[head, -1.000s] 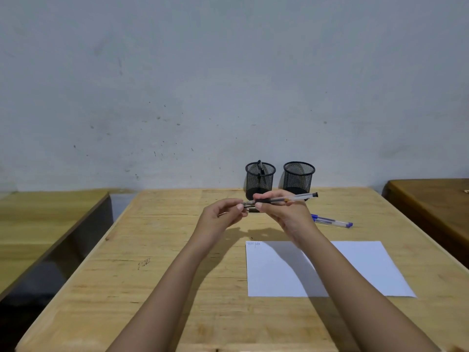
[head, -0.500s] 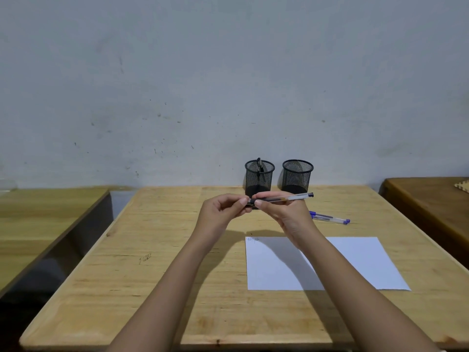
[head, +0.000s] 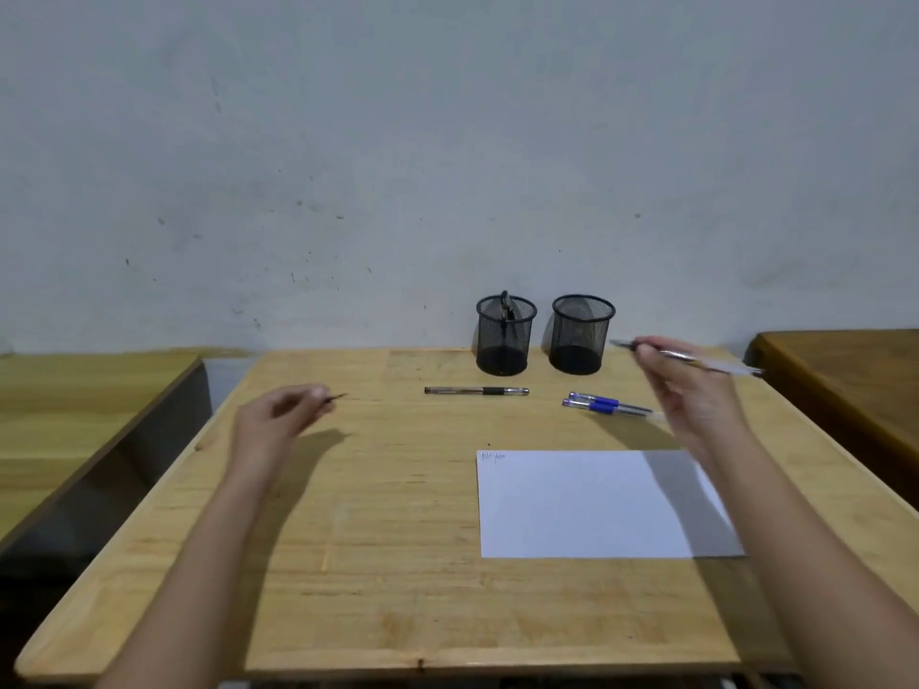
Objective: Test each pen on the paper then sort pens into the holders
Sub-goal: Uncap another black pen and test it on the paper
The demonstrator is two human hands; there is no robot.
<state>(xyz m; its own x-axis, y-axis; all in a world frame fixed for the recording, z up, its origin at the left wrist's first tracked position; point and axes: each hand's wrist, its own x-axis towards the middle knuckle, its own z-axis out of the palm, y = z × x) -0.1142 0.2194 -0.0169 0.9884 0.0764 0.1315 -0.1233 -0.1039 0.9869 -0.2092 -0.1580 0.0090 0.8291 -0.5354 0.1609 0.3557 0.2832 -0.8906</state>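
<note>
Your left hand (head: pixel 278 415) hovers over the left part of the tabletop (head: pixel 398 564), fingers curled, pinching a small dark cap (head: pixel 336 397) at the fingertips. The cap points right and is too blurred to read in detail.

Right of it, a black pen (head: pixel 475 390) lies flat on the wood, lengthwise left to right, just in front of the left holder (head: pixel 506 340). That mesh holder stands upright at the far edge against the wall (head: pixel 447 141), and a dark pen (head: pixel 506 310) leans inside it, its top above the rim. The right holder (head: pixel 582 335) stands just beside it, apart by a narrow gap. I cannot tell whether anything is inside.

The paper (head: pixel 572 504) lies flat nearer to you, right of centre, with a small scribble in its top left corner. Between the paper and the right holder, two blue pens (head: pixel 604 405) lie side by side, touching or nearly so.

Your right hand (head: pixel 691 395) is raised above the blue pens, fingers wrapped round a clear pen (head: pixel 696 361). The pen is nearly level, its dark tip pointing left, near the right holder's side but clear of it. Hand and pen are motion-blurred.
</note>
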